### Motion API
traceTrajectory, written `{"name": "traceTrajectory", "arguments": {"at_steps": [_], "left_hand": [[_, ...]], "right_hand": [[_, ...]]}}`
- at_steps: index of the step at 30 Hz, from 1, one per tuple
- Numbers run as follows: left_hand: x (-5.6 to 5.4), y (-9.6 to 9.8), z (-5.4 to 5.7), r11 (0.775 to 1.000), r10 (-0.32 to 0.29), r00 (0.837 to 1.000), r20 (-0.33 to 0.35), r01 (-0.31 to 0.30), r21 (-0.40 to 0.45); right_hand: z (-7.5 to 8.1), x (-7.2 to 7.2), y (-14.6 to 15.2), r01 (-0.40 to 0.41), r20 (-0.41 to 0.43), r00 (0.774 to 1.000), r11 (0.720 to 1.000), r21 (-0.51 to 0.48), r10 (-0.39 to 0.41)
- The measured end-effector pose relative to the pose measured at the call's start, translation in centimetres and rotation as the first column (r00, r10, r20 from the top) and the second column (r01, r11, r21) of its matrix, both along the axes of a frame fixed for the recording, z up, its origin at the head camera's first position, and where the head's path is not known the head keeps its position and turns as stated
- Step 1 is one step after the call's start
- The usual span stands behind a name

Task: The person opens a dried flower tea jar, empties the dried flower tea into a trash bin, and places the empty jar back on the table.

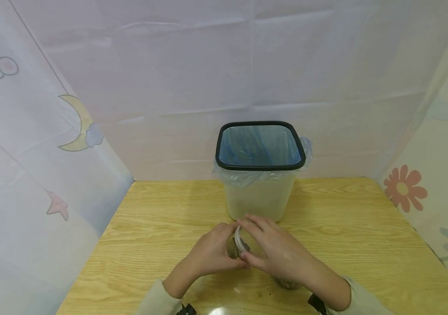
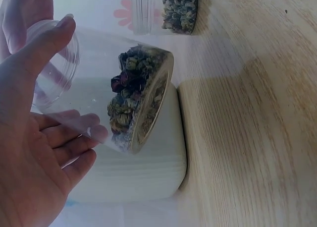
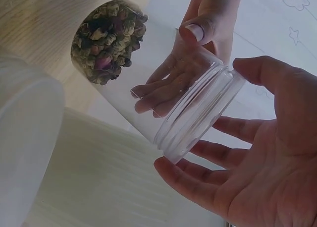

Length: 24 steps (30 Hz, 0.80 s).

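Observation:
A clear plastic jar [image 2: 133, 95] is held tilted above the table, with dried flower buds [image 3: 106, 43], some reddish, gathered at its bottom end. My left hand [image 1: 213, 251] grips the jar's body, thumb on one side and fingers on the other. On the opposite end, my right hand [image 1: 281, 251] grips the clear screw lid [image 3: 205, 113] around its rim. The lid sits on the jar's mouth. A second clear jar [image 2: 181, 11] of dried buds stands on the table, mostly hidden under my right forearm in the head view.
Just beyond my hands a white bin [image 1: 259, 197] with a black rim and a bluish plastic liner stands on the wooden table [image 1: 161, 227]. Printed cloth [image 1: 184, 78] hangs behind and at both sides. Small dark crumbs lie near the second jar.

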<state>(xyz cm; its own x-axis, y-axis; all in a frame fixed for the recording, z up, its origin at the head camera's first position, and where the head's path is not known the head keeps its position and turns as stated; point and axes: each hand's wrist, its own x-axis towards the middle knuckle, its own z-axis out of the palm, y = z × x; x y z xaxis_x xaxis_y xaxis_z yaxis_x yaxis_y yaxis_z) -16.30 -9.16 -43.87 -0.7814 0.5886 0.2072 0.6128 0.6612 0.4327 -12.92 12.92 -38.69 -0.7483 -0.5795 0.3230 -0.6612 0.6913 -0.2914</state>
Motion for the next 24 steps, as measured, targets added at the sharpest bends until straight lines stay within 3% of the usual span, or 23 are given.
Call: {"name": "traceTrajectory", "arguments": {"at_steps": [11,24], "left_hand": [[0.14,-0.22,0.06,0.999,-0.040,0.999,0.015,0.040,-0.012],[0.02,-0.85,0.18,0.990,-0.131,0.989,0.074,0.127,0.056]], "right_hand": [[0.33,0.41,0.10,-0.065,-0.003,0.998,0.998,-0.006,0.065],[0.48,0.62,0.30,-0.150,0.021,0.988,0.989,-0.006,0.150]]}}
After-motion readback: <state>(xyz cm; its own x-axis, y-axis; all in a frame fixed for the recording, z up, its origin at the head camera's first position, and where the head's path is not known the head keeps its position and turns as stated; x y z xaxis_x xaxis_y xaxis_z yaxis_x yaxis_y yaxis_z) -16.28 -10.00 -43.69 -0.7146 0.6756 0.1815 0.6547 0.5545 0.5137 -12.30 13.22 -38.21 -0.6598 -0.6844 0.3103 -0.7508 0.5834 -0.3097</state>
